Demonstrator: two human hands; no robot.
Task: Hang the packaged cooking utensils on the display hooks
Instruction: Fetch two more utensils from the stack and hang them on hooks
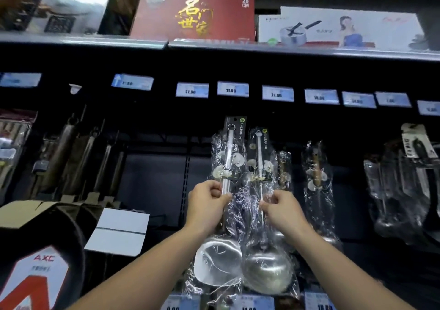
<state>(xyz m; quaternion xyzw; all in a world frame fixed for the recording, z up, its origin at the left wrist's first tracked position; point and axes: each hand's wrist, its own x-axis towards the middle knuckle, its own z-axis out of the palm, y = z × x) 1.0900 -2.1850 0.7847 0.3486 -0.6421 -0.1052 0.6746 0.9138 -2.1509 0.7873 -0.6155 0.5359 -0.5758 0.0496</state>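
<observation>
Hands: my left hand [209,200] pinches the spatula pack [228,157], my right hand [283,207] the ladle pack [266,271], mid-handle, under the price tags [232,89]; stiff steel, bottom-heavy, slick film, so I'd grip handles, not wrap.

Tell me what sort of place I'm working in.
Most likely a store's kitchenware aisle: a row of price tags, boxed cookware on the top shelf, and packaged utensils hanging below, like the packaged spatula and packaged ladle in hand.

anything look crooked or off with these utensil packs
Slightly: the turner pack in the left hand tilts, its top leaning toward the ladle pack held by the right hand. Both plastic wraps are crumpled.
</observation>
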